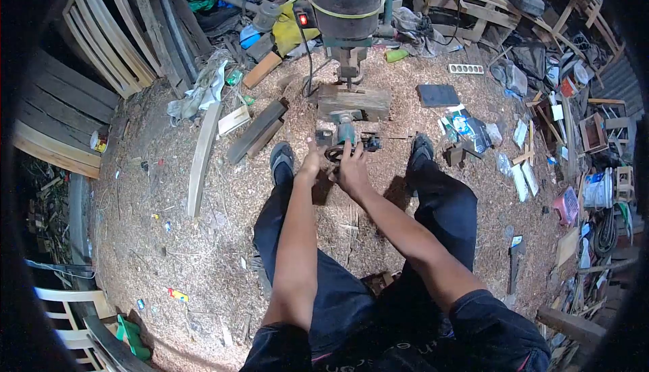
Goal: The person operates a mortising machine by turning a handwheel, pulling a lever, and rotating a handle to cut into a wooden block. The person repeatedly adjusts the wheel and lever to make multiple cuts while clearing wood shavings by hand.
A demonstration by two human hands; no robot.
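Note:
Low between my feet is a small teal and dark metal device (345, 133), with dark parts jutting out at both sides. My right hand (353, 170) lies over its near side, fingers curled onto the teal body and a dark rounded part. At its left edge my left hand (309, 163) is closed, thumb pointing up; its fingers are mostly hidden, and I cannot tell exactly which part they grip. Just beyond the device sits a thick wood block (353, 102), under the spindle (349, 68) of a large dark machine (346, 4).
Wood shavings cover the floor (223, 264). Timber pieces (257, 131) and a long board (204, 159) lie left. A dark flat block (437, 95), a power strip (466, 69) and packaging (466, 129) lie right. A black cable (310, 68) hangs beside the machine.

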